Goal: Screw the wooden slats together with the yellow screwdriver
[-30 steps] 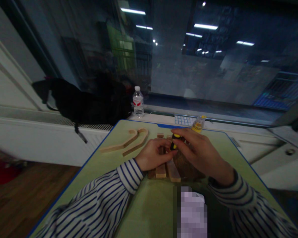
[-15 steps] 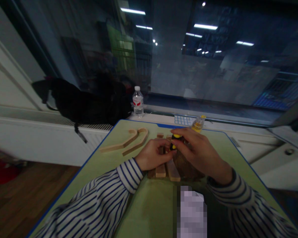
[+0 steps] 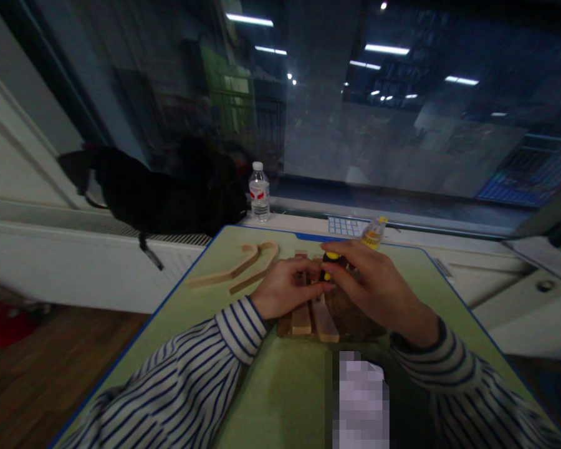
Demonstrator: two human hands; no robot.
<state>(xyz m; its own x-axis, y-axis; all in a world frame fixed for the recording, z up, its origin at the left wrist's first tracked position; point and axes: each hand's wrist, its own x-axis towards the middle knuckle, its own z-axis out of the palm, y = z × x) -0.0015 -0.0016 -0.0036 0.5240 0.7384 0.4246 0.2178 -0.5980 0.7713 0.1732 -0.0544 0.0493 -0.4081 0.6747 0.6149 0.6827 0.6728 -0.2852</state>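
Observation:
My right hand (image 3: 378, 280) is closed round the short black-and-yellow handle of a screwdriver (image 3: 328, 265); its shaft is hidden. Against it, my left hand (image 3: 287, 287) has its thumb and fingers drawn together over the wooden pieces; what they pinch is covered. Two pale wooden strips (image 3: 302, 319) stick out toward me from under my hands, the right-hand one (image 3: 326, 324) flaring at its near end. Beneath them lies a dark brown wooden board (image 3: 355, 321), partly hidden by my right hand. Two hook-shaped wooden pieces (image 3: 234, 272) rest at the left.
The work stands on a green table (image 3: 182, 349) with a blue edge. A clear bottle with a yellow cap (image 3: 373, 233) is beyond my right hand. On the windowsill are a water bottle (image 3: 259, 193) and a black bag (image 3: 168, 193). A blurred pale patch (image 3: 363, 399) covers the near edge.
My left hand has shifted slightly to the left, showing a bit more of the right-hand strip. My right hand keeps its grip on the screwdriver in nearly the same place.

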